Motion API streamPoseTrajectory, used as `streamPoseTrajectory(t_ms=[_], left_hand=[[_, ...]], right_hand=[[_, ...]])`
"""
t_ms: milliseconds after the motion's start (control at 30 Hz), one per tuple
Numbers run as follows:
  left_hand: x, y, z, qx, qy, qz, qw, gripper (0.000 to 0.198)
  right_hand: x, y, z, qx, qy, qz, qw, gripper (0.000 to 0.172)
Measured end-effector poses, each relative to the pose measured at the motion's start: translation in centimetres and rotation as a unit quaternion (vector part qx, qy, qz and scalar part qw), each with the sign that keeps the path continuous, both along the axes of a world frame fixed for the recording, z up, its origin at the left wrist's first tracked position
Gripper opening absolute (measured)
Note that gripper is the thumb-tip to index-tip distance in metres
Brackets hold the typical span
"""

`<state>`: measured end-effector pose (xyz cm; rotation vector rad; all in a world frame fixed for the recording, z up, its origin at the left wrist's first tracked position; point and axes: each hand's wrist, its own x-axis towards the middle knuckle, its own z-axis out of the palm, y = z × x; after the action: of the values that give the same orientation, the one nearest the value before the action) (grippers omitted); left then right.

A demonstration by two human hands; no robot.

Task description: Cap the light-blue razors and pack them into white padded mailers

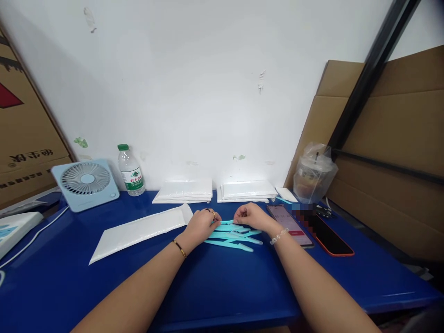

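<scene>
Several turquoise eyebrow razors (pixel 229 235) with pale clear caps lie in a loose, overlapping pile on the blue table (pixel 222 286). At the far side of the pile, one eyebrow razor (pixel 227 222) stretches between my two hands. My left hand (pixel 201 225) pinches its left end between thumb and fingers. Its right end is in the closed fingertips of my right hand (pixel 252 216). Left of my left hand lies a long white padded envelope (pixel 138 232), its far end close to my fingers. My left hand covers the left ends of some razors.
Along the wall sit two stacks of white envelopes (pixel 183 190). A blue fan (pixel 86 182) and a water bottle (pixel 131 171) stand at the back left. On the right are a lit phone (pixel 287 224), an orange-edged phone (pixel 333 233) and a bagged drink cup (pixel 312 178).
</scene>
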<state>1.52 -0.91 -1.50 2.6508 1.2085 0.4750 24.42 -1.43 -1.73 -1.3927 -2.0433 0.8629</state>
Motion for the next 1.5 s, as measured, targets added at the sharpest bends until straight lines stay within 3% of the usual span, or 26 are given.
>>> streamPoseTrajectory(t_ms=[333,500,667,767,967,1200,1367,1500], left_hand=[[0.8,0.7,-0.4,0.037,-0.012,0.071,0.997,0.022],[-0.1,1.6,-0.7,-0.008,-0.013,0.1,0.995,0.022],[-0.4,1.9,-1.2,-0.007,-0.03,0.085,0.996,0.024],[-0.4,1.6,-1.0,0.001,-0.052,0.084,0.995,0.021],[-0.4,0.8,-0.4,-0.012,-0.036,-0.006,0.999,0.021],[0.0,0.4,0.2,-0.008,-0.022,-0.027,0.999,0.018],[-0.6,1.2,0.3,0.033,-0.016,0.038,0.999,0.018],[-1.2,1.6,0.0,0.019,-0.004,0.065,0.998,0.016]], right_hand=[[0.4,0.5,-0.2,0.011,0.037,-0.015,0.999,0.024],[1.7,1.0,-0.7,-0.008,0.061,-0.039,0.997,0.026],[1.7,0.9,-0.8,-0.006,0.02,-0.037,0.999,0.03],[1.2,0.3,-0.3,0.007,0.015,-0.001,1.0,0.03],[0.7,-0.4,0.3,-0.044,-0.033,0.062,0.997,0.028],[0.9,-0.1,0.3,-0.022,0.047,0.021,0.998,0.026],[2.1,0.5,0.1,-0.02,0.067,-0.025,0.997,0.029],[2.3,0.7,-0.3,0.009,0.01,-0.064,0.998,0.027]])
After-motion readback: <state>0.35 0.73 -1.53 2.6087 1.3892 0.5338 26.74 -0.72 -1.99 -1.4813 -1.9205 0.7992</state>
